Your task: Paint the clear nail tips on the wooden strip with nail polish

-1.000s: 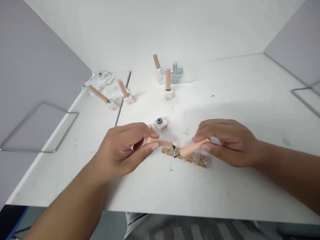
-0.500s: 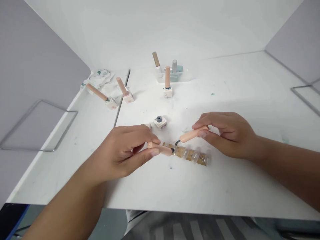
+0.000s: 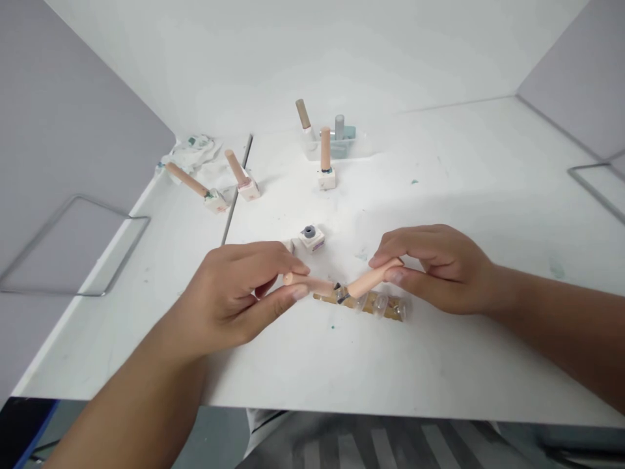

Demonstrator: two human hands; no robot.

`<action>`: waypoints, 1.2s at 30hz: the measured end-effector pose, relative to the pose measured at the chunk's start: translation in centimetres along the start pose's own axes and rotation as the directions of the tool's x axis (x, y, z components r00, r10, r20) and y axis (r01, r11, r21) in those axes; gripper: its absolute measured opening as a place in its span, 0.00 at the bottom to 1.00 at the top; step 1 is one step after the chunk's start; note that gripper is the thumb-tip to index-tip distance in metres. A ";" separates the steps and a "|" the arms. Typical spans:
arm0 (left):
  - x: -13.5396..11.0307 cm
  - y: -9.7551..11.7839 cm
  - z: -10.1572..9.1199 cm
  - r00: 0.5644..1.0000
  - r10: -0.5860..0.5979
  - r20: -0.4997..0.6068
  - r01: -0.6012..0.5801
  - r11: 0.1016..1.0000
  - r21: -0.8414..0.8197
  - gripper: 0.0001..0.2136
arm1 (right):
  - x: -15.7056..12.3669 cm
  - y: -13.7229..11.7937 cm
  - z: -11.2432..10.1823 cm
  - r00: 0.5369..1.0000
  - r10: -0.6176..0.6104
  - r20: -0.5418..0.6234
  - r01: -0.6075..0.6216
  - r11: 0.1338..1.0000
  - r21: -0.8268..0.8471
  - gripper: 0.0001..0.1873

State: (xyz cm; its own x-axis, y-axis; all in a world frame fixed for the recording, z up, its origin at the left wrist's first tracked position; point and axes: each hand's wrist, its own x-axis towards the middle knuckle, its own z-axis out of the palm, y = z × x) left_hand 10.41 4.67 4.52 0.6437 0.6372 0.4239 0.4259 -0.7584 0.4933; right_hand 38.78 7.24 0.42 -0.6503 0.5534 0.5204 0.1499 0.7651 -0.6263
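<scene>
My left hand (image 3: 234, 293) pinches a peach-coloured brush cap (image 3: 310, 283) that points right. My right hand (image 3: 434, 264) pinches a second peach brush cap (image 3: 368, 281) that points left and down. Their dark tips meet over the left end of a brown strip (image 3: 361, 303), which carries several clear nail tips and lies on the white table (image 3: 371, 365). Just behind the left hand stands a small white open bottle (image 3: 311, 237) with a grey neck.
At the back stands a capped polish bottle (image 3: 325, 159), in front of a clear tray (image 3: 336, 146) with more bottles. Two capped bottles (image 3: 195, 187) (image 3: 241, 177) lie at the back left beside crumpled tissue (image 3: 193, 151). Grey panels with metal feet flank both sides.
My right hand had lifted its brush away from the strip half a second ago; now it has come back down so both brush tips meet again at the strip's left end.
</scene>
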 end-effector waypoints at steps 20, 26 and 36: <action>0.1 0.3 -0.4 0.999 0.012 -0.033 -0.013 1.000 -0.016 0.07 | -0.1 0.0 -0.2 0.999 0.024 -0.040 -0.020 0.994 0.109 0.07; 0.4 0.3 -0.3 0.995 0.082 0.052 -0.083 0.997 0.006 0.05 | 0.1 0.0 0.0 1.000 0.011 -0.015 -0.012 0.999 -0.045 0.04; 0.6 0.5 -0.4 0.994 0.081 0.075 -0.066 0.982 -0.177 0.08 | 0.0 -0.1 0.1 0.988 0.066 -0.138 -0.075 0.995 -0.062 0.06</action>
State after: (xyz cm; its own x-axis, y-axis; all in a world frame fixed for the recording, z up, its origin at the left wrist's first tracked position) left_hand 10.74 4.73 5.38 0.7216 0.5620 0.4042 0.2629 -0.7626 0.5910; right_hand 38.71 7.14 0.43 -0.5304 0.6426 0.5530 0.2443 0.7405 -0.6261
